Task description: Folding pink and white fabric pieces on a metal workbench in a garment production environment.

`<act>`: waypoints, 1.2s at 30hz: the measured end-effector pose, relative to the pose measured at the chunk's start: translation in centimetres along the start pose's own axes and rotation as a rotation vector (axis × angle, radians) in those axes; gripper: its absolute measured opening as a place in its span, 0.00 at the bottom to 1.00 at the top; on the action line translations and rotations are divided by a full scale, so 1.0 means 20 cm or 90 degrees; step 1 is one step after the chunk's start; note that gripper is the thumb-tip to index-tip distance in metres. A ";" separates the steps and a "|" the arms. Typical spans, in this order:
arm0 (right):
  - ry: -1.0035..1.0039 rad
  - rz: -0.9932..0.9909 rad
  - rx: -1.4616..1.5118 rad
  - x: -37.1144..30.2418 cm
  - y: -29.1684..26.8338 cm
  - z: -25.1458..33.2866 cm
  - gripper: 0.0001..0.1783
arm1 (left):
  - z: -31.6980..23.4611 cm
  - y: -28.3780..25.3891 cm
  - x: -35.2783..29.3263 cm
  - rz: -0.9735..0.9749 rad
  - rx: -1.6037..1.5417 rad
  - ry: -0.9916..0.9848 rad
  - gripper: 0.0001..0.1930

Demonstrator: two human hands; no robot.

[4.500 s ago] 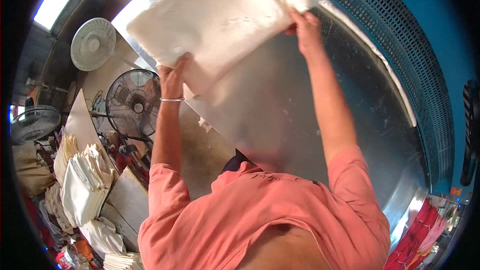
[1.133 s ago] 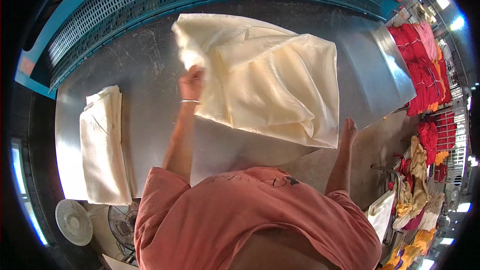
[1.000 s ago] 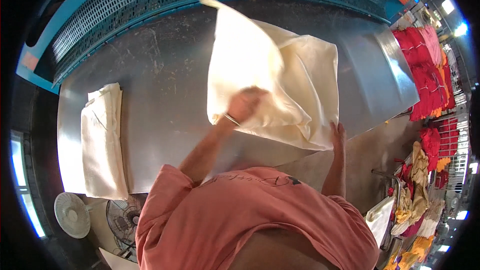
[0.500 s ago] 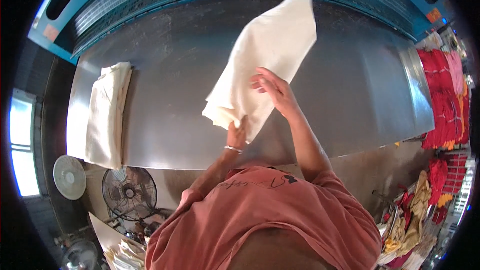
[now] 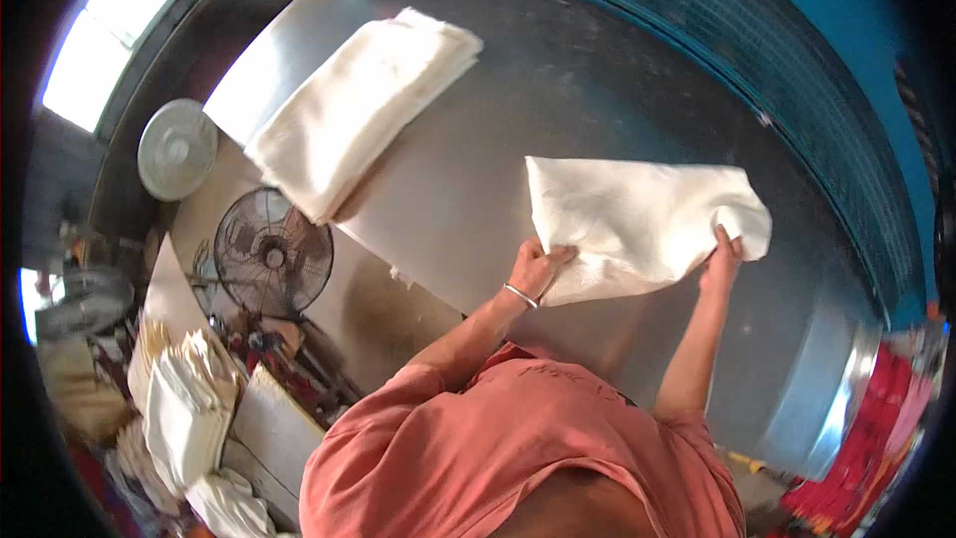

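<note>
A folded white cloth [image 5: 637, 209] is stretched between my two hands above the metal table [image 5: 468, 189]. My left hand [image 5: 539, 269], with a bracelet at the wrist, grips the cloth's near left corner, fingers closed on it. My right hand [image 5: 724, 257] pinches the cloth near its right end, the thumb or a finger pressed on top. To the left, a stack of folded white cloth [image 5: 363, 105] lies along the table's left end, apart from both hands.
A blue machine with slatted panels [image 5: 797, 90] borders the table's far side. At the left stand a black fan [image 5: 274, 254] and a pale round fan [image 5: 177, 149]. More folded cloths [image 5: 189, 408] are piled at lower left. Red fabric [image 5: 866, 428] hangs at lower right.
My view has turned toward the left. The cloth has swung from slanting away from me to lying crosswise. My right hand, loose and open over it before, now grips its right end.
</note>
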State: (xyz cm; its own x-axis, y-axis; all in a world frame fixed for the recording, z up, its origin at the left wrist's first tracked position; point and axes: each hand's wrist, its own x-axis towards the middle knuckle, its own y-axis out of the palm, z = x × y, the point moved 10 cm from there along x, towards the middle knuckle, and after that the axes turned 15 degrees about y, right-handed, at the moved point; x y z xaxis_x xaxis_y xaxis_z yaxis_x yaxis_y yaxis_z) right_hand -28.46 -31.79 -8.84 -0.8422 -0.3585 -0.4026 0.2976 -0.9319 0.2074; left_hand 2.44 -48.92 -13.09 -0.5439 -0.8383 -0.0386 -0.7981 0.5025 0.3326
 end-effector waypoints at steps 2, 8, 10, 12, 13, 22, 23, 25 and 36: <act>-0.036 0.072 -0.113 0.02 0.29 0.07 0.19 | -0.20 -0.16 0.04 -0.027 -0.060 -0.021 0.09; -0.065 0.416 -0.138 -0.29 1.72 0.14 0.18 | -0.90 -1.07 0.13 -0.188 -0.054 0.280 0.09; -0.104 0.449 -0.159 -0.39 2.09 0.11 0.17 | -1.10 -1.33 0.14 -0.288 -0.016 0.363 0.07; -0.076 0.545 -0.176 -0.53 2.45 0.03 0.15 | -1.27 -1.65 0.09 -0.347 0.143 0.414 0.07; -0.077 0.566 -0.163 -0.56 2.59 -0.03 0.14 | -1.33 -1.74 0.08 -0.385 0.194 0.415 0.07; 0.244 0.513 -0.352 -0.27 2.65 -1.05 0.16 | -0.79 -2.31 0.20 -0.454 0.330 0.280 0.16; 0.255 0.507 -0.314 -0.27 2.58 -1.06 0.16 | -0.76 -2.39 0.17 -0.468 0.289 0.268 0.17; 0.228 0.459 -0.262 -0.15 2.29 -0.98 0.17 | -0.81 -2.34 0.14 -0.501 0.362 0.279 0.25; 0.070 -0.035 -0.150 0.10 -0.06 -0.31 0.14 | -0.47 -0.51 0.18 0.143 0.868 0.444 0.31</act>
State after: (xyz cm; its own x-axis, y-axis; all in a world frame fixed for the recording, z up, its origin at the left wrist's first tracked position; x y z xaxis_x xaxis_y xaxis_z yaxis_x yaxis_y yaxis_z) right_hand -27.67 -31.80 -15.34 -0.8095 -0.2990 -0.5053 0.3605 -0.9324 -0.0258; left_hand 11.11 -59.11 -7.78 -0.7653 -0.4562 0.4541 -0.5539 0.1073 -0.8256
